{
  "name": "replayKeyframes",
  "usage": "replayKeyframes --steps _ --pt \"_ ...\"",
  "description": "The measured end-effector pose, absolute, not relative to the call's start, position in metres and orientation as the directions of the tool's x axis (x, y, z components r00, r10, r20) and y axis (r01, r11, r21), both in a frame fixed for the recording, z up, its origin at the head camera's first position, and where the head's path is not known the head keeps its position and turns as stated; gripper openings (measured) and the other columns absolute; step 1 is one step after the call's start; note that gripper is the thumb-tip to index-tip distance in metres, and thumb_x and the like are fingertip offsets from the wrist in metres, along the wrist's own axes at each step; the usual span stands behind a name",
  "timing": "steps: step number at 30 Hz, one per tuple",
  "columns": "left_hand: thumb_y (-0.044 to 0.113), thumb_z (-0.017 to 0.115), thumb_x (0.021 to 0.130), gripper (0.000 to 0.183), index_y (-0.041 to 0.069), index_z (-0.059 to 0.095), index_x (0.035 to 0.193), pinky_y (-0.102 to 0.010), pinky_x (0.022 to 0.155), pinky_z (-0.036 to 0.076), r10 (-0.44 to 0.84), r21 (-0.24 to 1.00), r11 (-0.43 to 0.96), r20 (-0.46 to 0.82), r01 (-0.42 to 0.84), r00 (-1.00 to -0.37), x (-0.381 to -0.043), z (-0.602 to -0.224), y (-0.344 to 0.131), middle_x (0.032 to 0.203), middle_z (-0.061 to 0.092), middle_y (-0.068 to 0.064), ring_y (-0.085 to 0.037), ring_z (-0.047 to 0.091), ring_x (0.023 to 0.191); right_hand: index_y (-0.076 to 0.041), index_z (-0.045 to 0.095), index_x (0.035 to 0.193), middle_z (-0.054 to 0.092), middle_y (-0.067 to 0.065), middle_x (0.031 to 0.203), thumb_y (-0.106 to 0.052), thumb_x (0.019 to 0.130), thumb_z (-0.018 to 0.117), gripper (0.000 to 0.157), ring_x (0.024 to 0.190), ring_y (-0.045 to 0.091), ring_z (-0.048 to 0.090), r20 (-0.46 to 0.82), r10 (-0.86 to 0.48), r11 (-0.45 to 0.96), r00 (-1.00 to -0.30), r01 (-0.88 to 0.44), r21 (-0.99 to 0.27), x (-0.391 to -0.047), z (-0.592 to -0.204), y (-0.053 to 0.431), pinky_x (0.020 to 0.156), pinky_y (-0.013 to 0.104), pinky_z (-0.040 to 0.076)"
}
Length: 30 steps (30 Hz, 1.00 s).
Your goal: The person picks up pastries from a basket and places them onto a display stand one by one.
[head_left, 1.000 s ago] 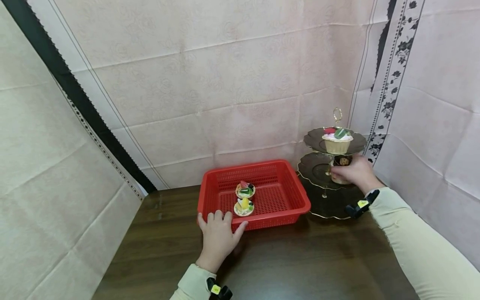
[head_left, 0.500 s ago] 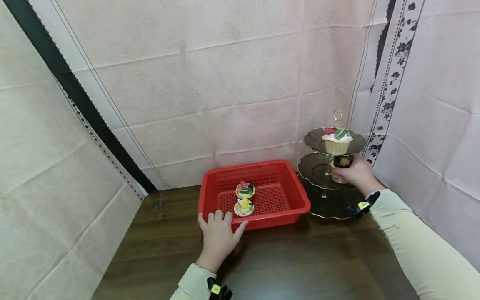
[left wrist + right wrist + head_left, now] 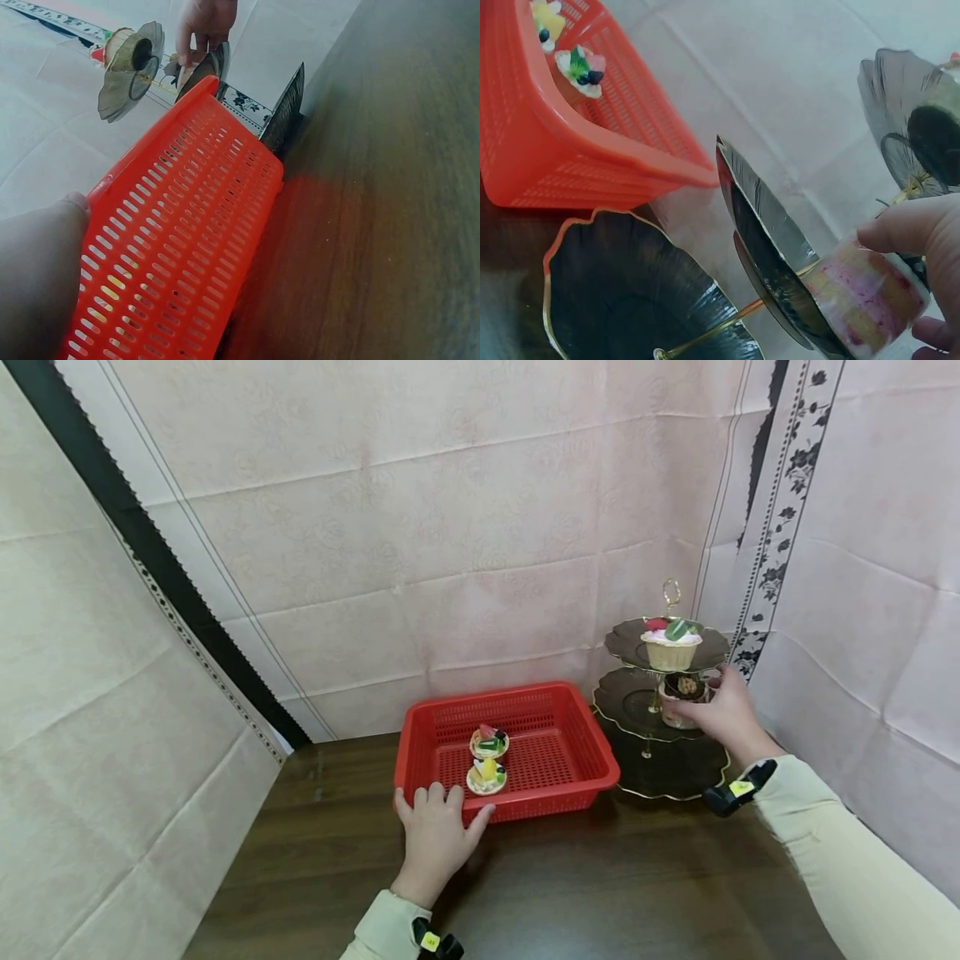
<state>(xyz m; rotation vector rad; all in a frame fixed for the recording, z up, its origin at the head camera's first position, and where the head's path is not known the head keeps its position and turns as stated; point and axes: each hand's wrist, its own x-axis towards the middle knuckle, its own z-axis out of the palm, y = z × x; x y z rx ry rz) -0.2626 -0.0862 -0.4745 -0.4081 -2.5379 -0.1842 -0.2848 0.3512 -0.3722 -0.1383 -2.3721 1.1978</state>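
Note:
My left hand [image 3: 435, 843] holds the near rim of a red plastic basket [image 3: 592, 785], fingertips over the edge. Inside the basket stand two small fruit-topped tarts, one with yellow fruit [image 3: 486, 777], the other with red and green topping [image 3: 490, 742]. A layered cake cup [image 3: 870, 296] with a dark, nut-like topping sits on the middle tier of a dark three-tier stand [image 3: 630, 693]. Around this cup is my right hand [image 3: 731, 714], its thumb close at the front and its fingers spread off the side. A cream-topped cupcake [image 3: 671, 652] occupies the top tier.
The stand's bottom tier [image 3: 675, 772] lies just right of the basket. Wrinkled pale cloth [image 3: 450, 527] hangs behind and at both sides. The wooden table [image 3: 600, 885] extends in front. A gold ring handle [image 3: 672, 592] tops the stand.
My right hand has loosened around the cake cup and shifted slightly right, its fingers spreading away. The cup stays on the middle tier. My left hand has not moved.

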Motion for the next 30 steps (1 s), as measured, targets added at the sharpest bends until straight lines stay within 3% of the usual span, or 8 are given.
replayKeyframes --steps 5,10,17,24,30 --pt "0.068 0.059 0.089 0.061 0.011 0.072 0.106 -0.079 0.104 0.020 0.251 0.043 0.944 0.555 0.328 -0.793 -0.262 -0.475 -0.087 0.099 0.063 -0.014 -0.036 0.055 0.098 0.004 0.014 0.157 0.036 0.039 0.144 -0.033 0.084 0.082 0.107 0.133 0.052 0.038 0.366 0.334 0.591 -0.869 -0.110 -0.799 -0.272 -0.373 0.349 0.106 0.066 0.034" --pt "0.068 0.059 0.089 0.062 0.011 0.072 0.107 -0.079 0.104 0.021 0.251 0.041 0.944 0.555 0.327 -0.793 -0.262 -0.476 -0.087 0.099 0.063 -0.015 -0.036 0.056 0.098 0.002 0.020 0.155 0.038 0.034 0.143 -0.029 0.089 0.077 0.092 0.132 0.049 0.038 0.434 0.381 0.571 -0.816 -0.161 -0.805 -0.260 -0.379 0.343 0.104 0.063 0.035" --pt "0.068 0.059 0.089 0.061 0.011 0.071 0.107 -0.079 0.104 0.021 0.247 0.038 0.947 0.547 0.319 -0.800 -0.263 -0.477 -0.089 0.100 0.063 -0.014 -0.036 0.055 0.099 0.005 0.046 0.132 0.049 0.021 0.122 -0.015 0.089 0.072 0.054 0.110 0.031 0.046 0.565 0.469 0.571 -0.679 -0.254 -0.780 -0.254 -0.394 0.322 0.090 0.031 0.034" --pt "0.068 0.058 0.090 0.061 0.011 0.071 0.105 -0.079 0.104 0.020 0.253 0.044 0.942 0.557 0.332 -0.791 -0.264 -0.478 -0.089 0.098 0.062 -0.014 -0.036 0.055 0.098 0.006 0.056 0.115 0.051 0.015 0.106 -0.003 0.086 0.073 0.035 0.090 0.021 0.049 0.673 0.381 0.603 -0.635 -0.381 -0.701 -0.257 -0.409 0.290 0.076 0.021 0.038" --pt "0.067 0.060 0.089 0.060 0.011 0.071 0.105 -0.079 0.104 0.020 0.256 0.046 0.940 0.557 0.337 -0.790 -0.264 -0.477 -0.087 0.099 0.063 -0.014 -0.035 0.055 0.098 0.002 0.060 0.110 0.057 0.016 0.099 0.001 0.085 0.074 0.028 0.080 0.017 0.053 0.709 0.196 0.613 -0.678 -0.479 -0.628 -0.268 -0.414 0.261 0.067 0.016 0.043"
